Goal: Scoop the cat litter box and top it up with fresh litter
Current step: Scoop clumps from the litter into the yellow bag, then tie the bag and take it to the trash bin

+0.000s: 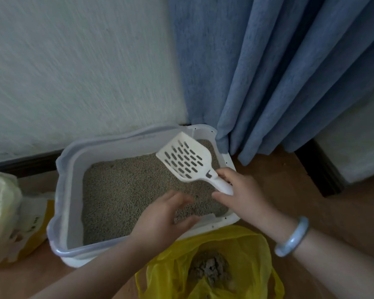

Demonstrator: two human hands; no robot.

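A white litter box [62,203] with a translucent rim stands on the floor against the wall, filled with grey-beige litter [125,188]. My right hand [244,193] grips the handle of a white slotted scoop [186,157], whose empty blade is lifted above the box's far right corner. My left hand [166,216] hovers blurred over the near right part of the litter, fingers loosely spread and holding nothing. Below the box lies an open yellow plastic bag [242,249] with grey clumps [212,268] inside.
A pale bag of litter [7,216] with yellow packaging sits at the left on the wooden floor [289,190]. A blue curtain [279,72] hangs down to the box's far right corner. A white textured wall [73,72] stands behind.
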